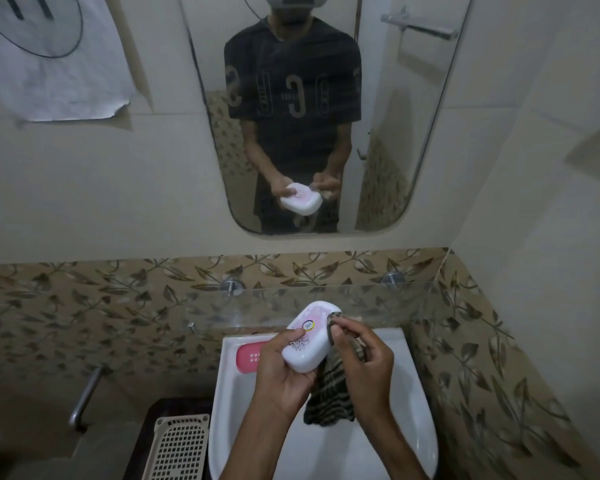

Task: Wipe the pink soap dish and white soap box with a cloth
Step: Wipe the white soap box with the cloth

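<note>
Our left hand (pixel 284 372) curls round the white soap box (pixel 310 336), holding it tilted above the basin (pixel 413 393), while our right hand (pixel 364 362) pinches the dark striped cloth (pixel 329 400) against the box's right edge, the rest of the cloth hanging down over the basin. To wipe well, we judge it best to keep the grip low on the box, so the lid and sides stay free, and to turn the box as the cloth travels round it. The pink soap dish (pixel 248 356) lies on the basin's left rim, partly hidden behind our left hand. A glass shelf (pixel 378 299) juts out just above the basin, close behind the box, and could catch a wide stroke. A beige plastic basket (pixel 177 445) sits left of the basin, and a mirror (pixel 378 133) hangs above it.
</note>
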Demonstrator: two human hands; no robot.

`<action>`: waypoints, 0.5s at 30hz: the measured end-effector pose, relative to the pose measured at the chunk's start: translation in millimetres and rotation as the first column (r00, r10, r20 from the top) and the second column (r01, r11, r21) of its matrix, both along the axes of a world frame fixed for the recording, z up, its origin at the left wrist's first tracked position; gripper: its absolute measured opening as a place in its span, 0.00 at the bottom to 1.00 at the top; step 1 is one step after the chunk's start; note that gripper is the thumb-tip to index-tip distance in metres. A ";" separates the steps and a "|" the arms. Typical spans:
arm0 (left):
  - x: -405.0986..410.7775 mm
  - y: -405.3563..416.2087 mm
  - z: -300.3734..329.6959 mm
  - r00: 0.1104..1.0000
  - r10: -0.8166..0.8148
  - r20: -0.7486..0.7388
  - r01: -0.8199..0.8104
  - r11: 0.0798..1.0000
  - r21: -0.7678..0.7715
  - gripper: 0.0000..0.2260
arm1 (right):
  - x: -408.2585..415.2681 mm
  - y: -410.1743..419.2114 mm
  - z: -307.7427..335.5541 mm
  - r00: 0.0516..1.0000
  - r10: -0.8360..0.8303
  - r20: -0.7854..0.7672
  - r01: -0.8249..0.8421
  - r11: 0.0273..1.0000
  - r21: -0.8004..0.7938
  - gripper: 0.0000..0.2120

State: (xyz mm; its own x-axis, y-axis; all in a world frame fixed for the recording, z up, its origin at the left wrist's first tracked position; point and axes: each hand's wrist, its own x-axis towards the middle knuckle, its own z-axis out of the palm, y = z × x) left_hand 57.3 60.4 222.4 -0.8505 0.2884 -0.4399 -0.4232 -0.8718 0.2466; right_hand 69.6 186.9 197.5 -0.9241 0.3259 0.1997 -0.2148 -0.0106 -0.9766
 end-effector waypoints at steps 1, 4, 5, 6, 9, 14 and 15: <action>-0.3 -1.6 1.3 1.000 0.008 0.012 -0.008 1.000 0.001 0.14 | 2.8 -1.2 0.7 0.999 0.036 -0.012 -0.036 0.999 0.006 0.08; -2.1 -1.6 5.6 0.998 0.011 0.059 -0.012 1.000 0.021 0.15 | -0.9 3.9 1.4 0.996 0.031 0.084 -0.021 0.993 -0.119 0.09; -1.6 -0.6 7.4 0.998 0.009 0.070 -0.011 1.000 0.027 0.14 | -4.4 8.5 2.5 0.991 0.002 0.130 0.022 0.984 -0.179 0.09; -1.0 0.0 8.5 0.997 0.007 0.077 -0.009 0.999 0.030 0.13 | -6.4 11.2 3.3 0.989 -0.019 0.145 0.048 0.979 -0.196 0.08; -1.5 -2.0 9.6 0.996 -0.002 0.090 -0.002 0.999 0.037 0.14 | 3.5 0.7 1.0 0.998 0.032 0.046 -0.026 0.993 -0.116 0.05; -4.4 6.0 10.2 0.992 -0.043 0.121 0.042 0.999 0.011 0.21 | -3.3 11.7 -2.7 0.999 0.005 0.037 -0.003 0.997 -0.076 0.08; -3.3 7.3 9.4 0.990 -0.053 0.130 0.051 0.999 0.015 0.23 | -5.0 14.0 -2.1 0.999 -0.019 0.037 0.022 0.997 -0.067 0.08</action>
